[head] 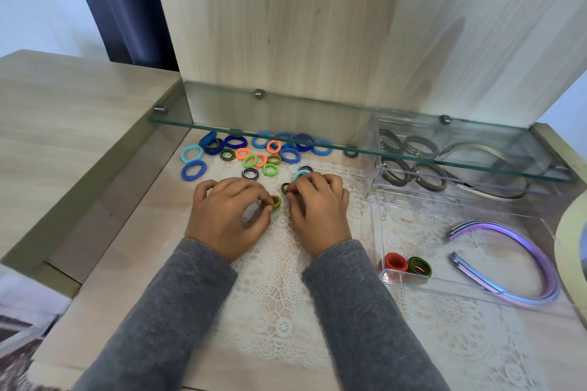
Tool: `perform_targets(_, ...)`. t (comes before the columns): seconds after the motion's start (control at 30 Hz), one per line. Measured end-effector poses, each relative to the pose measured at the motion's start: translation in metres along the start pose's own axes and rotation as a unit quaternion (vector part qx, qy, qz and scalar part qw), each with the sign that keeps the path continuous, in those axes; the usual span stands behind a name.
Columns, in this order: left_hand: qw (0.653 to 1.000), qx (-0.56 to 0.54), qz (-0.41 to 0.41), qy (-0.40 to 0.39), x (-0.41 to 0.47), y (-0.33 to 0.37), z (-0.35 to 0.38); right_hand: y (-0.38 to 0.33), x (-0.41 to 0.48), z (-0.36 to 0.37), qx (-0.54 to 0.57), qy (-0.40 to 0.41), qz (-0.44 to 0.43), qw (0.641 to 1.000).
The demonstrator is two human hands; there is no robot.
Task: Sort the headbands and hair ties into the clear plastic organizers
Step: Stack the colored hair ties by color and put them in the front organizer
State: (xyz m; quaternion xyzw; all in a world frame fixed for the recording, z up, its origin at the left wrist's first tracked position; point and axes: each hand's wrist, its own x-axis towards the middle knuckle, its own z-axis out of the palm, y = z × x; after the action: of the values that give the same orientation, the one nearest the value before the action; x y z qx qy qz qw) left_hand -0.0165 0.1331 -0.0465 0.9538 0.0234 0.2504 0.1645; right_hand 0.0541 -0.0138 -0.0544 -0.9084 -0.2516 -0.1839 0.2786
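Over the lace mat (279, 295), both hands hover palm-down, fingers curled; the left hand (227, 216) pinches a green-and-olive hair tie (275, 202); the right hand (319, 209) grips a dark tie (285, 188); loose hair ties (254, 155) lie beyond; the near clear organizer (381, 232) sits right, holding a purple headband (521, 263).

Pale matt wood-grain bench (95, 124) under a white lace doily (276, 311), glossy glass shelf (317, 140) on metal pegs, clear shiny plastic organizers (413, 282), fuzzy cloth hair ties (193, 170), and an iridescent, smooth headband (524, 263).
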Motion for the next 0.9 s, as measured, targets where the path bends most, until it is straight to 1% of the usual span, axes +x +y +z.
perform_targets(0.13,1.0,-0.003,-0.004,-0.006,-0.001,-0.001,0.0,-0.001,0.0,-0.002,0.042,0.009,0.007,0.999)
perform_targets(0.27,1.0,-0.017,-0.011,0.01,0.0,0.0,0.0,-0.002,0.0,-0.003,0.085,0.021,0.006,0.996)
perform_targets(0.37,0.998,-0.018,-0.047,0.033,0.0,-0.001,0.0,-0.003,-0.001,-0.006,0.115,0.022,-0.004,0.993)
perform_targets(0.47,0.995,-0.018,-0.085,0.048,0.001,-0.004,0.001,-0.007,-0.002,-0.009,0.138,-0.012,-0.023,0.99)
perform_targets(0.67,0.991,-0.014,-0.129,0.033,0.002,-0.007,0.004,-0.01,-0.004,-0.013,0.094,-0.046,-0.075,0.992)
perform_targets(0.9,0.992,-0.013,-0.127,0.019,0.001,-0.009,0.005,-0.008,-0.004,-0.012,0.066,-0.043,-0.098,0.992)
